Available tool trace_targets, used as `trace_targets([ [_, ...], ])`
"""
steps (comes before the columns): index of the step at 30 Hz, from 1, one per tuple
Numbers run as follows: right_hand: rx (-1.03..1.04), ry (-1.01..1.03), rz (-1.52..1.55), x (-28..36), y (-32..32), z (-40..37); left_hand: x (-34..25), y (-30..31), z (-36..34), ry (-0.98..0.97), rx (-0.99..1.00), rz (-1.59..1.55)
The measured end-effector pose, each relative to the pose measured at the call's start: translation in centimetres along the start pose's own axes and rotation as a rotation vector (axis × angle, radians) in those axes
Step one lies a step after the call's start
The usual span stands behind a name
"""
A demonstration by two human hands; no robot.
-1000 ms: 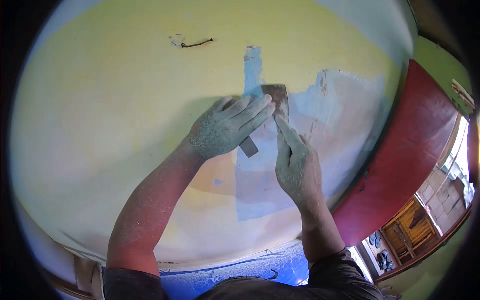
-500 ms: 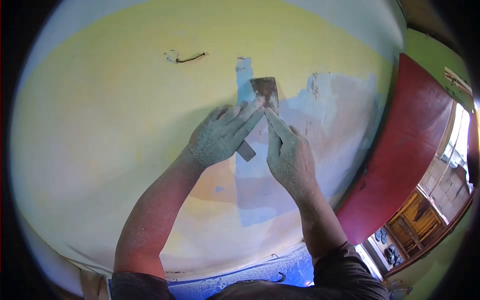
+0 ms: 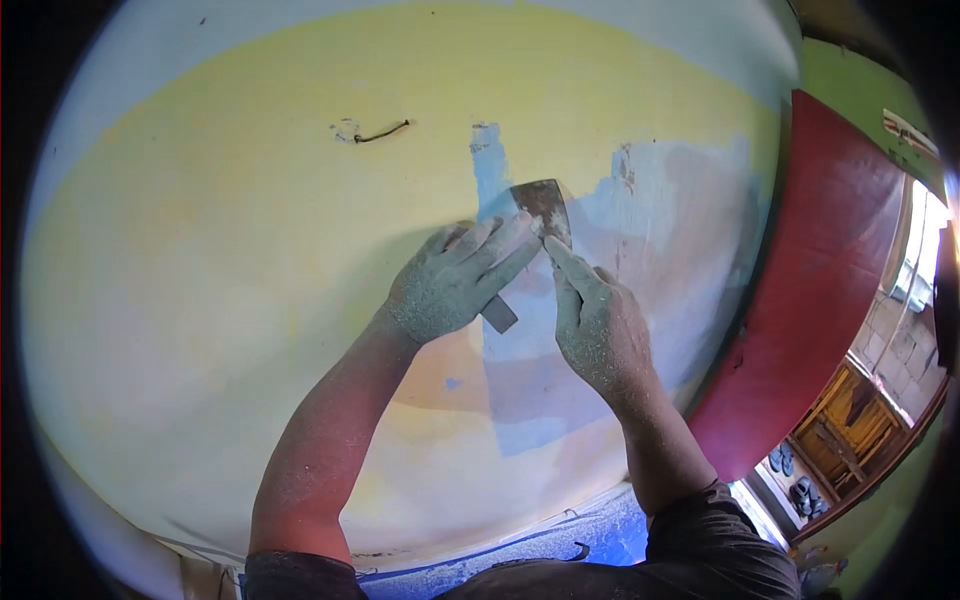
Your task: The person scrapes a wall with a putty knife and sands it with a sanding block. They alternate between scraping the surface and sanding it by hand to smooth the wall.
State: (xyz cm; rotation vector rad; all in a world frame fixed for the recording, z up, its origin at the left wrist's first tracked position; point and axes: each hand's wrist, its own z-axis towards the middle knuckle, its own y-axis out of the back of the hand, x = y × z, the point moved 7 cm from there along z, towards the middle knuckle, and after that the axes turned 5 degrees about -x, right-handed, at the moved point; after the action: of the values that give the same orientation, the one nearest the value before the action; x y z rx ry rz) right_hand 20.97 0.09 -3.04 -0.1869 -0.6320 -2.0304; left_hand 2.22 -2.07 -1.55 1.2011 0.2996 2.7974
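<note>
A scraper with a worn, brown-stained metal blade [image 3: 541,203] lies against the painted wall [image 3: 220,240]. Its lower end runs into my right hand [image 3: 607,325], which is closed round it with the index finger stretched along the blade; the handle is hidden. My left hand [image 3: 440,285] lies beside it, its long fingers pressing on the blade's lower part. From under the left palm sticks a grey, flat-ended piece [image 3: 500,314]; the rest of it is covered, so its kind cannot be told. Pale dust coats both hands. Around the blade shows a light-blue patch [image 3: 530,400] with uneven edges.
A bent dark wire [image 3: 383,132] juts from the wall at upper left. To the right stands a red panel [image 3: 800,270], with a doorway and shoes [image 3: 805,495] beyond it. Blue dusty sheeting [image 3: 610,530] lies along the wall's foot.
Both hands and the scraper have shifted slightly right and down over the wall, and the blade has tilted a little. The view has also moved slightly. The grips look the same.
</note>
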Motion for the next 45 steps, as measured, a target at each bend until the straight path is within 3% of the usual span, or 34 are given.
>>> trace_targets([
  [11, -0.07, 0.108, 0.025, 0.6, -0.2, 1.6, 0.7, 0.7, 0.4, 0.075, -0.06, -0.075],
  [45, -0.076, 0.041, 0.001, 3.3, 0.8, 4.9, 0.8, 0.2, 0.3, 0.04, -0.062, -0.115],
])
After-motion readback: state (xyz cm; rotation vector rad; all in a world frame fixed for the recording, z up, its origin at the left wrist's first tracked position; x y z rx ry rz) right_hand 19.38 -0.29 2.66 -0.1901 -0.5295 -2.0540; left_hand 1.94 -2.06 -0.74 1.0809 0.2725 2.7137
